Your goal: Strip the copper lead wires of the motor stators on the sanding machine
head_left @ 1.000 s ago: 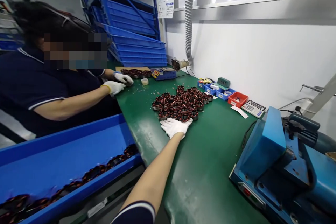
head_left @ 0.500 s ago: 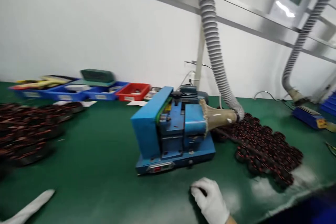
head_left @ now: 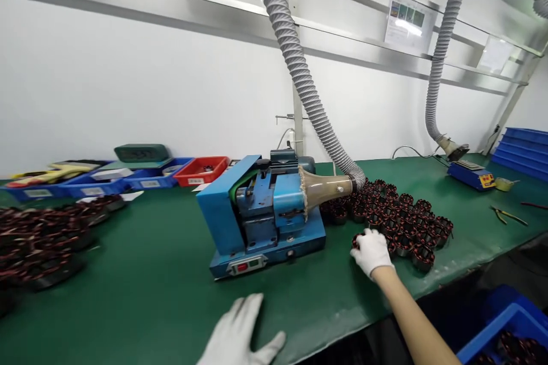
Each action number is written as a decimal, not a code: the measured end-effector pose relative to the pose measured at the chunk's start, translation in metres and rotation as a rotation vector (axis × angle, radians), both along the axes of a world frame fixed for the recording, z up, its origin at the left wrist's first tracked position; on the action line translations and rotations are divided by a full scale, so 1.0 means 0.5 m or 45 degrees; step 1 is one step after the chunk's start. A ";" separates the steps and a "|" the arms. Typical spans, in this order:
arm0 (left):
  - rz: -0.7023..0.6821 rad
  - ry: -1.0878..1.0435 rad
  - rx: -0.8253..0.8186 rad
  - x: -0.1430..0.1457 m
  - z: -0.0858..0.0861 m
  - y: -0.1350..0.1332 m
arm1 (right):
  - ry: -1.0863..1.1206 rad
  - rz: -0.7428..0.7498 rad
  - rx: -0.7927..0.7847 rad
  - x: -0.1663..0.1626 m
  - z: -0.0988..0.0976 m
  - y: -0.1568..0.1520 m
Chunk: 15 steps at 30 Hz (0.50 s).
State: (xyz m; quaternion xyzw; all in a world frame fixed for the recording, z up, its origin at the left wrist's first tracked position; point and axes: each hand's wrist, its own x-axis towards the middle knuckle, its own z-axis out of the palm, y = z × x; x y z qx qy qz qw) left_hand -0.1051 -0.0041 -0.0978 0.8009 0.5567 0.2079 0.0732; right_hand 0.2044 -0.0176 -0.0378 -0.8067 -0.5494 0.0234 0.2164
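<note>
In a white glove, my right hand (head_left: 371, 252) grips a copper-wound motor stator (head_left: 358, 239) at the near left edge of a group of stators (head_left: 405, 214). The palm and glove hide most of the gripped one. My left hand (head_left: 240, 331), gloved in white too, is spread over the green bench top (head_left: 158, 262) with thumb and fingers apart, holding nothing. Between the hands and the wall stands a blue bench machine (head_left: 257, 217) with a red and a green button on its front. A tan funnel (head_left: 327, 189) joins its right side to a grey hose.
More stators (head_left: 47, 245) lie at the far left. Blue trays (head_left: 92, 185) and a red tray (head_left: 201, 171) line the wall. The grey hose (head_left: 295, 57) hangs from above. Farther right are a small blue device (head_left: 471, 175), pliers (head_left: 508, 215) and a blue bin (head_left: 505, 325) below the bench edge.
My right hand has moved right and away from me, from the bare bench onto a stator in the right group. My left hand has come in from the left, fingers spread. The view has shifted right.
</note>
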 end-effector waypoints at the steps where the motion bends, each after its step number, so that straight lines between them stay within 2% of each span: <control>1: -0.056 0.060 -0.049 0.034 -0.002 -0.012 | 0.019 0.026 -0.002 -0.032 -0.007 -0.002; 4: -0.255 0.098 -0.163 0.117 0.002 -0.030 | 0.121 0.084 0.060 -0.124 -0.032 -0.024; 7: -0.307 -0.035 -0.185 0.158 0.009 -0.022 | 0.311 0.152 0.170 -0.171 -0.051 -0.049; 11: -0.262 -0.225 -0.288 0.167 0.025 0.007 | 0.564 0.324 0.194 -0.147 -0.062 -0.054; 15: -0.397 -0.258 -0.340 0.168 0.044 0.034 | 0.666 0.523 0.012 -0.112 -0.062 -0.024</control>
